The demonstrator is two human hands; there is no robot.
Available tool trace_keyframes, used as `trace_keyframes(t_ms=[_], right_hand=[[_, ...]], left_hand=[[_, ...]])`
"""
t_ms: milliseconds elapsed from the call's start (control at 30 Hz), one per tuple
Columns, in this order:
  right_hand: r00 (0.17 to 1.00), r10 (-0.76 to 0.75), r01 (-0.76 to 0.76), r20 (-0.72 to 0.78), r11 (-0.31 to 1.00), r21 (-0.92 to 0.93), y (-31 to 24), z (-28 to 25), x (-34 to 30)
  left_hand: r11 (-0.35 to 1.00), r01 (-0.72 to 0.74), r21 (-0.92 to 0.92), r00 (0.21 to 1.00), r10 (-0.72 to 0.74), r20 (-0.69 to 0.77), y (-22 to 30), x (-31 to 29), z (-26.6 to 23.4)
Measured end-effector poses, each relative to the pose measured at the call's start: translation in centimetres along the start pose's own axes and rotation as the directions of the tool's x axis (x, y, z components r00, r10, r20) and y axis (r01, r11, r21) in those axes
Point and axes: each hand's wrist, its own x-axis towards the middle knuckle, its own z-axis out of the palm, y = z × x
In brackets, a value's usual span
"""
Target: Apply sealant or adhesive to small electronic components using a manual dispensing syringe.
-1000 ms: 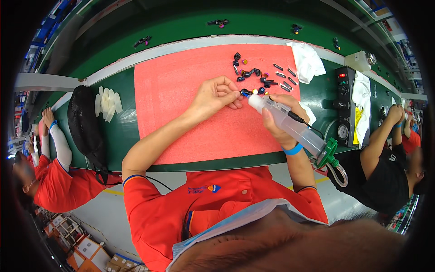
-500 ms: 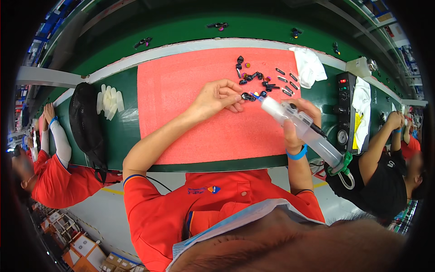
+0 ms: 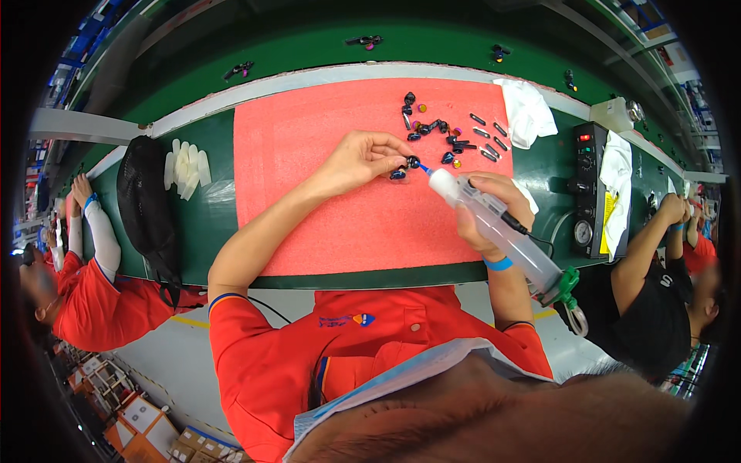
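Right hand (image 3: 494, 202) gripping the clear syringe (image 3: 494, 225), now bringing its blue tip back onto the small dark part (image 3: 413, 162) pinched by left hand (image 3: 363, 158), frame centre, red mat (image 3: 309, 177): dispensing resuming.

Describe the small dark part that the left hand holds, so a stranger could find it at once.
Start at the red mat on the green bench. Near its upper right lies a cluster of small dark parts. The wanted part sits below it, pinched by the left hand, alone touching the syringe's blue tip.

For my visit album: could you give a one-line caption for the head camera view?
Left hand pinches a small dark part while right hand aims a syringe dispenser at it, over a red mat.
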Motion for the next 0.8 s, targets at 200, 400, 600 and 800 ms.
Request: trace_keyframes(t_ms=[200, 400, 600, 800], right_hand=[[0.999, 0.043, -0.042, 0.031, 0.999, -0.033, -0.4, 0.7, 0.2], [0.998, 0.046, -0.044, 0.039, 0.998, -0.046, -0.2, 0.8, 0.2], [0.994, 0.084, -0.08, 0.071, 0.996, -0.049, -0.4, 0.7, 0.3], [0.99, 0.031, -0.038, -0.14, 0.998, -0.045, 0.3, -1.4, -0.2]], left_hand=[[0.998, -0.025, 0.052, 1.0, 0.024, 0.008, -0.3, 0.0, 0.1], [0.997, -0.032, 0.076, 0.999, 0.032, -0.002, -0.5, 0.1, 0.0], [0.996, -0.032, 0.089, 0.999, 0.034, -0.016, -0.3, 0.1, -0.1], [0.991, -0.079, 0.112, 0.986, 0.094, -0.138, 1.0, 0.5, -0.7]])
